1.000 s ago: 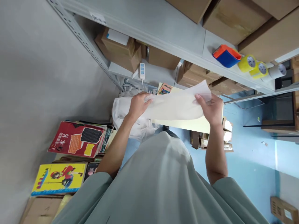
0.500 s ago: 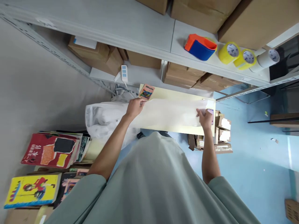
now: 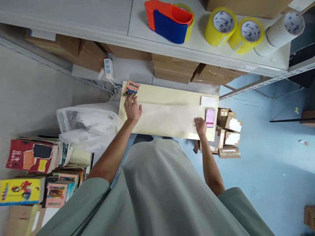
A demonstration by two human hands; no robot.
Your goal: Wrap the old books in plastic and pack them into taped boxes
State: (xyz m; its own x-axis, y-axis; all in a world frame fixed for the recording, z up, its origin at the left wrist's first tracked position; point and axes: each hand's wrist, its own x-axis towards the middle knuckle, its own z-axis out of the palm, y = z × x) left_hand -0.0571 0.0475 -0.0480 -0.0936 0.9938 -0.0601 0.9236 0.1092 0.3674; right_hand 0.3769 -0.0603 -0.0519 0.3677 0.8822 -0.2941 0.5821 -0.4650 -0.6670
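Across the pale tabletop [image 3: 152,90], the white sheet [image 3: 167,119] lay flat. I had the left hand [image 3: 133,109] at its nine-o'clock end, fingers spread over the orange book [image 3: 131,89]'s lower edge; the right hand [image 3: 200,126] pinched its three-o'clock end, near the phone [image 3: 210,117]. Farther toward nine, a translucent bag [image 3: 86,124] held crumpled white plastic. Brown cartons [image 3: 229,131] at three bore white labels. Toward one, print on the yellow tape rolls [image 3: 211,32]' cores was too small for me to read.

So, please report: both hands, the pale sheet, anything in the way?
Left hand open at sheet's left end, small book close. Right hand at right end, phone beside it. Sheet spread along table.
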